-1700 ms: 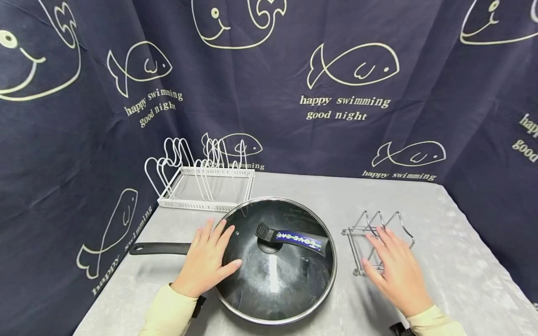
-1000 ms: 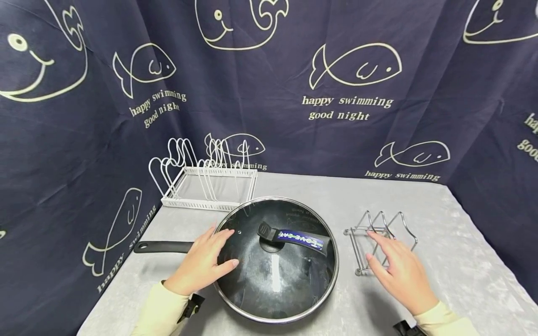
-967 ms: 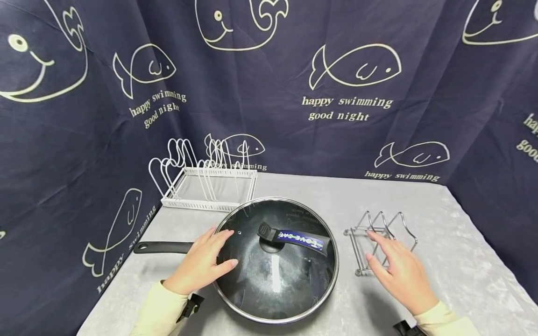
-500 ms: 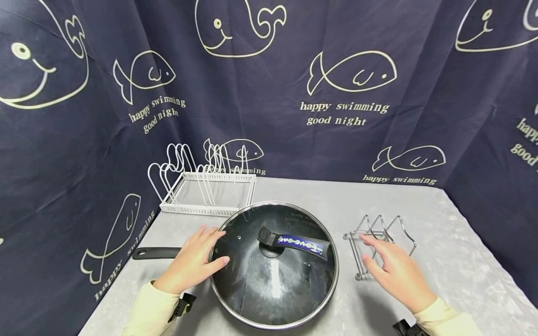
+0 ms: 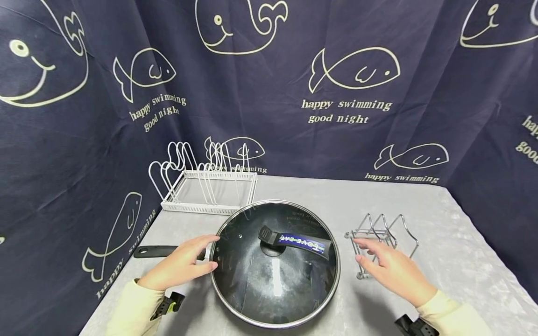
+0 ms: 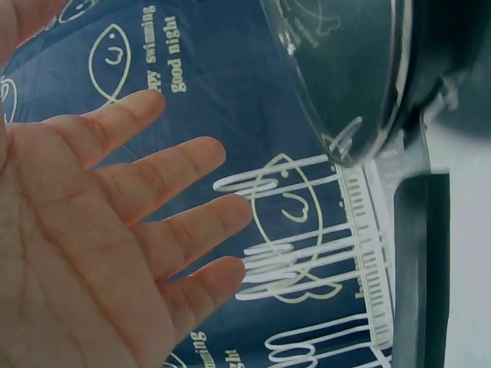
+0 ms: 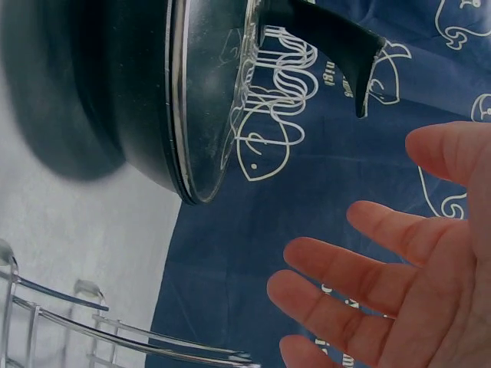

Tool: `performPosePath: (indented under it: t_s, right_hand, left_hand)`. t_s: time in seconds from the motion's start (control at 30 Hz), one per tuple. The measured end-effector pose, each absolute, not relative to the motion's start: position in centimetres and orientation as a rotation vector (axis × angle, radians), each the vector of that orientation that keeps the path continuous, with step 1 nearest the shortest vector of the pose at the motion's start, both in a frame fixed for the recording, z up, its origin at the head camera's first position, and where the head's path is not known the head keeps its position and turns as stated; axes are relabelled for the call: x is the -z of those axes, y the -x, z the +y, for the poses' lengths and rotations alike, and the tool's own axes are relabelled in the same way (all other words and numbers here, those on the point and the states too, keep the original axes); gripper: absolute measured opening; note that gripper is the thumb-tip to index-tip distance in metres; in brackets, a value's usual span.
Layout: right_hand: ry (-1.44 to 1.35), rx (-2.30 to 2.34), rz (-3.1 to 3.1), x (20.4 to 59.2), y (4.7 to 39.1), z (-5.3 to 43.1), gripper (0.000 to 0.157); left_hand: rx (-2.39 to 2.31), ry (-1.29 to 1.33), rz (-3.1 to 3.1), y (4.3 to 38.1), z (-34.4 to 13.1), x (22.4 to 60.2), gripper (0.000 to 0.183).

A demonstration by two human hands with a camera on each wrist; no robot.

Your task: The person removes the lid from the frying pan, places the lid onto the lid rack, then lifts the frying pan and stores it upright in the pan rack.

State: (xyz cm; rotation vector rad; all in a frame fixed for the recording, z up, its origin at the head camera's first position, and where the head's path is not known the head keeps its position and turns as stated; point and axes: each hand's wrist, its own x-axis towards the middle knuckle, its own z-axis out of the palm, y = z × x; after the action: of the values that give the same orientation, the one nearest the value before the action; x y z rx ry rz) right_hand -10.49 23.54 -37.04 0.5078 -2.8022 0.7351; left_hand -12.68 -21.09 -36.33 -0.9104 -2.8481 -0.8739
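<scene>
A frying pan [image 7: 138, 92] sits near the front of the table, covered by a glass lid [image 5: 248, 289] with a metal rim. The lid handle [image 5: 302, 243] is black with a blue label. To the left points the long black pan handle [image 5: 153, 251], partly hidden by my left hand [image 5: 180, 264]. That hand hovers above the handle, fingers extended and apart, holding nothing. My right hand [image 5: 395, 270], also holding nothing, hovers over a small chrome wire rack [image 5: 404, 223], covering part of it. In both wrist views the fingers are spread and clear of the pan.
A white wire rack [image 5: 214, 208] with upright loops stands behind the pan at the left. The grey table [image 5: 311, 189] extends back to a dark blue curtain [image 5: 277, 121] printed with fish and lettering. This curtain also borders both sides.
My left hand has drawn back leftward from over the lid's left edge to above the pan handle. My right hand has shifted slightly left and nearer. Pan and racks stay put.
</scene>
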Motion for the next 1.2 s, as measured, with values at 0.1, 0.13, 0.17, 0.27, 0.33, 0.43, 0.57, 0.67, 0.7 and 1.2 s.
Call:
performPosePath:
  t_s: [0.1, 0.13, 0.17, 0.27, 0.33, 0.43, 0.57, 0.67, 0.7, 1.2]
  right_hand:
    - [-0.521, -0.749, -2.837, 36.6, 10.7, 23.3, 0.04]
    - [-0.53, -0.756, -2.846, 36.4, 10.8, 23.1, 0.039]
    - [-0.537, -0.768, -2.852, 36.3, 11.0, 22.9, 0.039]
    - [-0.565, -0.803, -2.859, 36.2, 11.5, 22.0, 0.037]
    - [-0.58, -0.849, -2.852, 36.3, 11.8, 21.4, 0.036]
    - [-0.56, -0.978, -2.83, 36.4, 12.3, 20.4, 0.032]
    - [-0.494, -1.146, -2.798, 36.6, 12.8, 19.1, 0.028]
    - [-0.489, -1.178, -2.813, 36.4, 13.2, 18.2, 0.027]
    - [-0.494, -1.177, -2.828, 36.3, 13.3, 17.9, 0.027]
    - [-0.619, -1.031, -2.934, 35.3, 14.5, 15.4, 0.027]
  left_hand:
    - [0.826, 0.815, -2.894, 12.7, -21.5, 36.3, 0.069]
    - [0.805, 0.781, -2.909, 12.8, -21.7, 36.3, 0.074]
    - [0.786, 0.75, -2.926, 12.8, -21.8, 36.3, 0.078]
    - [0.741, 0.707, -2.955, 13.0, -22.3, 36.2, 0.082]
    - [0.749, 0.724, -2.941, 13.2, -22.7, 36.0, 0.075]
    - [0.765, 0.757, -2.902, 13.6, -23.0, 35.8, 0.058]
    - [0.739, 0.773, -2.861, 13.8, -23.3, 35.6, 0.044]
    - [0.687, 0.791, -2.856, 13.8, -23.7, 35.5, 0.044]
    - [0.666, 0.796, -2.857, 13.8, -23.9, 35.6, 0.045]
    - [0.597, 0.711, -2.909, 14.4, -25.2, 36.9, 0.058]
